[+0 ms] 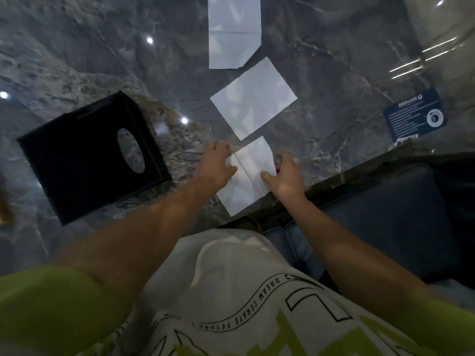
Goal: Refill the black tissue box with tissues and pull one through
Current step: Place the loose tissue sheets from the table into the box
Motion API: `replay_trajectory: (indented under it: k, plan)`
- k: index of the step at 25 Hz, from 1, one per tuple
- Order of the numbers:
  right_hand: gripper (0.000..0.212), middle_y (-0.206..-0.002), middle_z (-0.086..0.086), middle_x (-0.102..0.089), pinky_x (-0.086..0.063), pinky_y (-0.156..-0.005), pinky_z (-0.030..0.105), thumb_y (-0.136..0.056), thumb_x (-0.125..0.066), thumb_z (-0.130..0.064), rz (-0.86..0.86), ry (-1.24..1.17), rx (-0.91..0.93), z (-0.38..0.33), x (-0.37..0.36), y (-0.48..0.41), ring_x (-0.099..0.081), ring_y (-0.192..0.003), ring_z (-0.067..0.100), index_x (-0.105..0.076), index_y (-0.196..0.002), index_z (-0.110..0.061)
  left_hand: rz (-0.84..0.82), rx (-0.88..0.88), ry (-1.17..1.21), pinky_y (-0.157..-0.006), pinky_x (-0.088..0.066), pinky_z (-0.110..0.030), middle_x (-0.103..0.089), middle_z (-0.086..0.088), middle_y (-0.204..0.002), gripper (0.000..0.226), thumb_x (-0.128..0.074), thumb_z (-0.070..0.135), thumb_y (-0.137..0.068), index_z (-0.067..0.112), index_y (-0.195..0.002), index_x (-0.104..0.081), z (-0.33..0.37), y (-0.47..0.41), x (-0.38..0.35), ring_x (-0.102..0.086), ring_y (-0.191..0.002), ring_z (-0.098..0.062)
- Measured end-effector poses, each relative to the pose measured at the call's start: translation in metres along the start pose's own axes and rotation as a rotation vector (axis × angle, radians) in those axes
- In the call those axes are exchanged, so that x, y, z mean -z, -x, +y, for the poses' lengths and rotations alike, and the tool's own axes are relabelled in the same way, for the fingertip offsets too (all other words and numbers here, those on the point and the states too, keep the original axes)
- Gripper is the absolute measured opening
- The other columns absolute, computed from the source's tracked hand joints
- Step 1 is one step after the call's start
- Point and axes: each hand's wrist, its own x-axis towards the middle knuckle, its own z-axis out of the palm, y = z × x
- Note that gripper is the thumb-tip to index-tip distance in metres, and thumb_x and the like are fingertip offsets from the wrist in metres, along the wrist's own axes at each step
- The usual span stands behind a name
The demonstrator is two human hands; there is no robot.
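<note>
— Black tissue box: where is it set?
— It is stood on the table, left of both grips and well apart from the tissues. Its oval opening is turned upward, and no tissue is seen in it.
— Which grip is nearer?
— The left grip. A leftward carry would be called for.
— And the tissues?
— Three are laid in a row running away from the person. The nearest tissue is flanked by both grips, its long axis slanted away to the right.
— How are the grips posed?
— Both forearms are stretched forward, palms down. The right edge looks pinched between thumb and curled fingers of the right grip. The left thumb is laid on the sheet; a pinch there cannot be told.
</note>
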Motion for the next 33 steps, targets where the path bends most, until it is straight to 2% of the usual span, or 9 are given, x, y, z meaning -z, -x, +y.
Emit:
replay_trajectory:
  k: [4, 7, 11, 17, 20, 22, 25, 28, 33]
  plan:
    - [0.033, -0.093, 0.002, -0.063, -0.051, -0.08, 0.036, -0.083, -0.07, -0.021, -0.07, -0.034, -0.027, -0.002, -0.009, -0.003, -0.063, -0.093, 0.025, -0.056, -0.112, -0.015, -0.024, 0.033, -0.034, -0.081, -0.052, -0.04, -0.066, -0.006, -0.101, 0.042, -0.069, 0.021, -0.083, 0.018, -0.119, -0.047, -0.005, 0.009, -0.004, -0.063, -0.092, -0.025]
    - [0.016, -0.093, 0.006, -0.065, -0.041, -0.071, 0.026, -0.086, -0.064, -0.017, -0.08, -0.069, 0.066, -0.005, -0.01, -0.002, -0.06, -0.085, 0.02, -0.064, -0.1, -0.009, -0.022, 0.043, -0.03, -0.079, -0.052, -0.037, -0.063, -0.002, -0.086, 0.022, -0.066, 0.019, -0.084, 0.015, -0.104, -0.057, -0.013, 0.012, -0.004, -0.063, -0.087, -0.024]
    - [0.01, -0.089, 0.003, -0.063, -0.043, -0.061, 0.027, -0.089, -0.061, -0.02, -0.102, -0.214, 0.177, -0.015, -0.005, 0.003, -0.057, -0.079, 0.016, -0.059, -0.093, -0.011, -0.028, 0.064, 0.137, -0.076, -0.05, -0.032, -0.065, -0.009, -0.084, 0.005, -0.064, 0.012, -0.083, 0.014, -0.086, -0.06, -0.021, 0.016, 0.004, -0.063, -0.083, -0.025]
    - [0.007, -0.099, 0.003, -0.067, -0.055, -0.074, 0.04, -0.091, -0.061, -0.025, -0.218, -0.383, 0.185, -0.059, 0.004, 0.006, -0.065, -0.091, 0.02, -0.058, -0.095, -0.021, 0.018, 0.045, 0.492, -0.07, -0.056, -0.029, -0.068, -0.003, -0.094, 0.02, -0.071, 0.021, -0.085, 0.014, -0.103, -0.065, -0.028, 0.038, 0.043, -0.065, -0.081, -0.016]
    - [0.011, -0.101, 0.008, -0.068, -0.053, -0.073, 0.036, -0.09, -0.063, -0.021, -0.246, -0.45, 0.225, -0.088, 0.005, 0.008, -0.065, -0.086, 0.018, -0.059, -0.097, -0.013, 0.072, 0.013, 0.656, -0.066, -0.058, -0.027, -0.073, 0.004, -0.086, 0.005, -0.065, 0.021, -0.09, 0.022, -0.093, -0.07, -0.036, 0.053, 0.065, -0.069, -0.077, -0.011]
    - [0.016, -0.101, 0.009, -0.067, -0.051, -0.072, 0.033, -0.09, -0.065, -0.021, -0.283, -0.523, 0.22, -0.11, 0.004, 0.013, -0.063, -0.086, 0.017, -0.06, -0.098, -0.009, 0.118, 0.007, 0.76, -0.061, -0.055, -0.022, -0.074, 0.01, -0.075, 0.011, -0.062, 0.018, -0.093, 0.021, -0.086, -0.07, -0.042, 0.063, 0.08, -0.069, -0.069, -0.005]
    - [0.019, -0.099, 0.005, -0.067, -0.051, -0.073, 0.033, -0.089, -0.067, -0.025, -0.46, -0.708, 0.147, -0.134, -0.003, 0.02, -0.063, -0.09, 0.019, -0.062, -0.1, -0.01, 0.179, 0.05, 0.916, -0.071, -0.06, -0.03, -0.074, 0.006, -0.075, 0.011, -0.06, 0.014, -0.094, 0.013, -0.091, -0.07, -0.054, 0.073, 0.103, -0.07, -0.073, -0.01]
    - [0.013, -0.094, 0.0, -0.07, -0.053, -0.075, 0.03, -0.092, -0.062, -0.022, -0.687, -0.811, 0.093, -0.15, -0.015, 0.029, -0.066, -0.09, 0.019, -0.065, -0.103, -0.016, 0.226, 0.093, 1.085, -0.069, -0.058, -0.026, -0.075, 0.003, -0.076, 0.013, -0.058, 0.009, -0.094, 0.002, -0.098, -0.068, -0.071, 0.081, 0.122, -0.071, -0.073, -0.01]
    - [0.033, -0.12, 0.008, -0.068, -0.052, -0.096, 0.042, -0.094, -0.055, -0.012, -0.89, -0.88, 0.106, -0.167, -0.042, 0.05, -0.065, -0.11, 0.025, -0.057, -0.127, -0.01, 0.258, 0.123, 1.196, -0.072, -0.059, -0.026, -0.073, -0.005, -0.09, 0.016, -0.056, 0.008, -0.095, 0.004, -0.107, -0.066, -0.106, 0.099, 0.151, -0.072, -0.081, -0.014]
